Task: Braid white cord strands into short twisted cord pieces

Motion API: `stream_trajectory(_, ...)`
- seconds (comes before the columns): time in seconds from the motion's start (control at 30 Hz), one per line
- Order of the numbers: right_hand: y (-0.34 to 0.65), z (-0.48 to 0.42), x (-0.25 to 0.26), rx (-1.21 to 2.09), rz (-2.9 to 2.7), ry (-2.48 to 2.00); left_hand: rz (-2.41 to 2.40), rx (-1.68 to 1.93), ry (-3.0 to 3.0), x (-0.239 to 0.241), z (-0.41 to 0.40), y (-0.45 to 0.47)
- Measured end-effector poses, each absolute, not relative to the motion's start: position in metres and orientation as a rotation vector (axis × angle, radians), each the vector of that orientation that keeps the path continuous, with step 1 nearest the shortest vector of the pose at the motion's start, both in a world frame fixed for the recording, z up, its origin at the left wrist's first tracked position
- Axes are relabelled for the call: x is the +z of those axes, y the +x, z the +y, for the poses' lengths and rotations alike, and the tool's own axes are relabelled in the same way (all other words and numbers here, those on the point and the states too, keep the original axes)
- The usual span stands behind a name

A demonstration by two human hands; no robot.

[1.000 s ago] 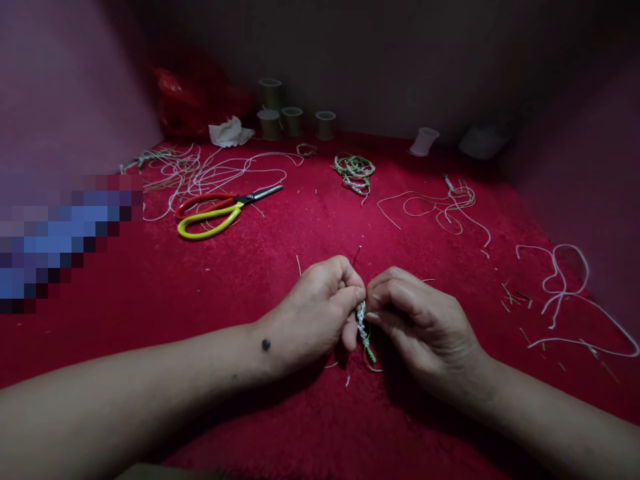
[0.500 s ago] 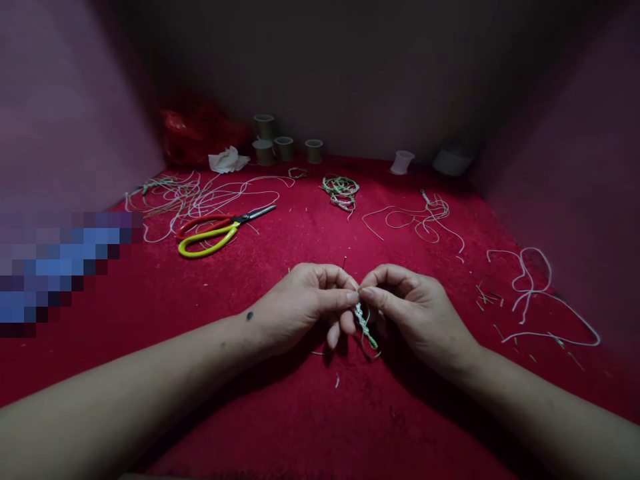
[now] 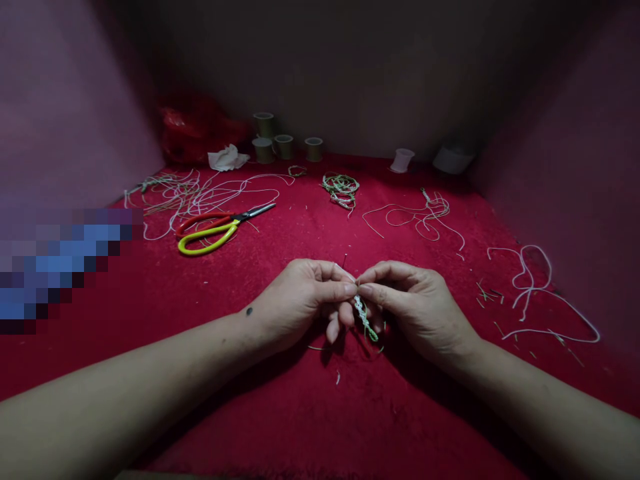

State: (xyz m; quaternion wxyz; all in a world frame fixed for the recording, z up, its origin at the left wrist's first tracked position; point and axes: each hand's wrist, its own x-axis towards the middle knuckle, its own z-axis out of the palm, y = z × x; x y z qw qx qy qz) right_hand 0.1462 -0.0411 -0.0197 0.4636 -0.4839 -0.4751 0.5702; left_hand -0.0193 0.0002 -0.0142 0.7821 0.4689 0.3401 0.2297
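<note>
**Clearly a light, limp braid, pinched at its top**

Both hands meet over the red counter (image 3: pixel 310 427). The left hand (image 3: pixel 305 303) and the right hand (image 3: pixel 417 307) are each closed in a narrow fingertip pinch on the upper end of a short green-and-white braided cord (image 3: pixel 365 321), which hangs down between them, just above the cloth. It looks soft, nearly weightless and floppy, likely to twist or unravel if let loose; the firmest hold is at the knotted top, where the thumbs press. Scissors (image 3: pixel 220 228) lie well apart to the left, loose white strings (image 3: pixel 530 293) to the right.
</note>
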Motion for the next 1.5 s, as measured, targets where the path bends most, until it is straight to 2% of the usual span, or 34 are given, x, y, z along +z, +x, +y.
stream_trajectory(0.7, 0.145, -0.044, -0.014, 1.309, -1.254, -1.269, 0.789, 0.518, 1.139, -0.011, -0.004, -0.018)
stream_trajectory(1.13, 0.149, -0.041, -0.014, 1.502, -1.242, -1.306, 0.843, 0.547, 1.262, -0.005, -0.002, -0.019)
stream_trajectory(1.5, 0.159, -0.035, -0.012, 1.817, -1.267, -1.210, 0.784, 0.479, 1.398, -0.003, 0.004, -0.022)
